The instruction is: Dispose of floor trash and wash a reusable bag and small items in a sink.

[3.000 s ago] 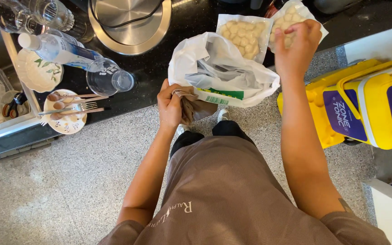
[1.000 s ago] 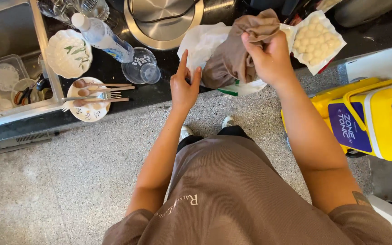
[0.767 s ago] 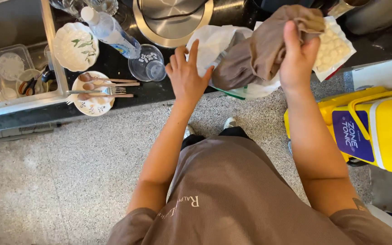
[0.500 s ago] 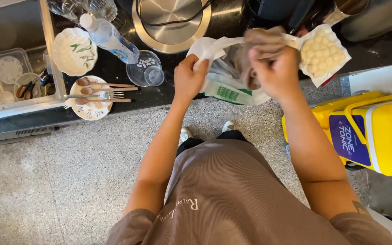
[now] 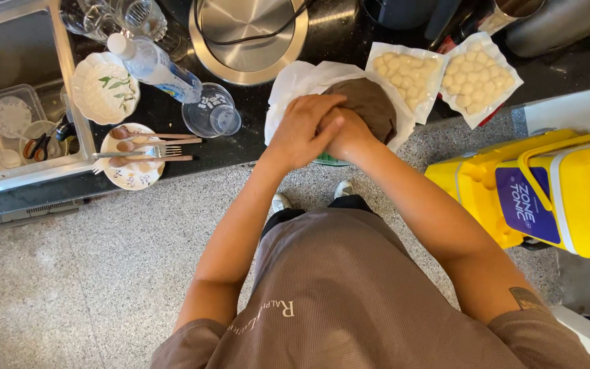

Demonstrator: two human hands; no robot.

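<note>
Hands first: we see the left hand [image 5: 303, 130] laid flat, fingers together, over the right hand [image 5: 349, 133], the 2 pressed one on the other at the counter's front edge. The right hand is mostly covered, so we cannot tell whether its fingers are curled or closed on anything. Directly beyond the knuckles, touching them, sits the brown cloth [image 5: 370, 106], bunched into a rounded lump inside the white plastic bag [image 5: 288, 85]. The cloth lies away from the body and a little to the right, so the right hand is the nearer of the 2; the left reaches it only across the right. The lump has no clear long axis. The bag's loose rim spreads around the cloth on the black counter [image 5: 172, 113].

Just right of the bag lie 2 sealed packs of pale round pieces [image 5: 476, 78], side by side. To the left stand a clear glass [image 5: 211, 113], a tilted water bottle [image 5: 155, 65] and a small plate with a fork and spoons [image 5: 131, 160]. A round metal lid [image 5: 250, 31] sits beyond the bag, a yellow container [image 5: 548, 195] on the floor to the right.
</note>
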